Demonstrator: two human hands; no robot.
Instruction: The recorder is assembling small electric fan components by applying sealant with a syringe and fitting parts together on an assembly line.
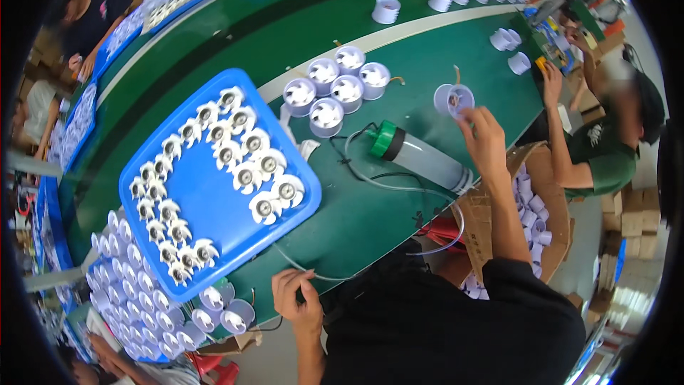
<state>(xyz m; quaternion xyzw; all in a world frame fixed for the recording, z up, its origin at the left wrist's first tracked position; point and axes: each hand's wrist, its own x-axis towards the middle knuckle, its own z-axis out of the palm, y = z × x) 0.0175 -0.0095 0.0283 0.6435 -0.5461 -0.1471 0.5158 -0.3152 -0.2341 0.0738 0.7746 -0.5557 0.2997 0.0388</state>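
Right hand: at half past two from the centre of view, the right hand (486, 135) has thumb and fingertips pinched on the near rim of a cup (443, 102).
Held cup: at two o'clock, tipped over with its mouth toward three; a short lead sticks out toward twelve, and something copper-toned shows inside.
Left hand: toward seven o'clock, the left hand (293, 297) has its fingers bent beside a clear tube (336, 279); whether they grip it, I cannot tell.
Bottle: at three o'clock, near the centre, a clear bottle (429, 162) lies on the green bench (320, 232), its green cap toward one.
Tray: at nine o'clock, a blue tray (206, 196) holds white fans (269, 163) along its left and right sides, bare blue between.
Six cups: toward twelve, six cups (347, 94) stand close together, white fans inside.
Stock: at eight, massed cups (132, 292) beside the tray; just past three, a carton (486, 222) of loose ones.
Row: at one, a line of cups (440, 1).
Co-worker: between two and three, a person in a green shirt (605, 167), arms reaching to the bench.
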